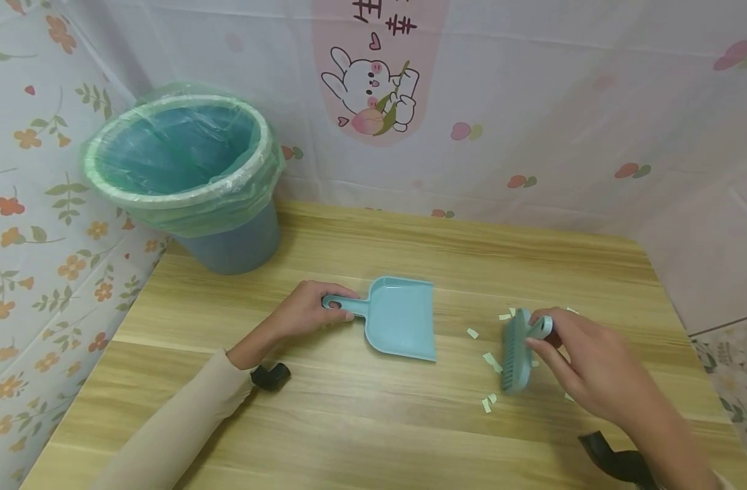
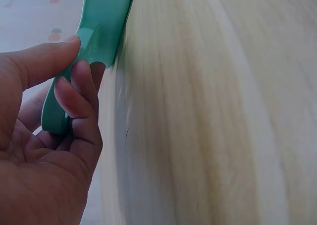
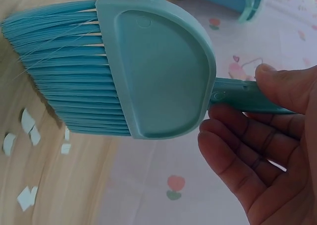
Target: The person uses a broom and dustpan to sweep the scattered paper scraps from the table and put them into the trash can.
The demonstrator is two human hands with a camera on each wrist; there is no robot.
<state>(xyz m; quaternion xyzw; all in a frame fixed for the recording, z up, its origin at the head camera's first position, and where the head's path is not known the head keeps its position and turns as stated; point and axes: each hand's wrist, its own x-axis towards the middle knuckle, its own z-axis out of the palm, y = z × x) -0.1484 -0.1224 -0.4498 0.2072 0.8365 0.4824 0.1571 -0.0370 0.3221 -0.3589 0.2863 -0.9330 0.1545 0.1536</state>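
My left hand (image 1: pixel 310 309) grips the handle of a light blue dustpan (image 1: pixel 400 318), which lies on the wooden table with its wide edge facing right. Thumb and curled fingers (image 2: pixel 79 106) close round that handle in the left wrist view. On the right, my right hand (image 1: pixel 587 361) holds a matching blue hand brush (image 1: pixel 517 354) by its handle, bristles toward the dustpan. Small pale paper scraps (image 1: pixel 492 362) are scattered around the brush, several of them between it and the dustpan. The right wrist view shows the bristles (image 3: pixel 69 71) spread over the table, with scraps beside them.
A blue bin (image 1: pixel 241 238) lined with a green plastic bag stands at the table's back left corner. Patterned cloth (image 1: pixel 502 102) hangs behind the table (image 1: pixel 373 422) and along its left side. Black straps show at both wrists.
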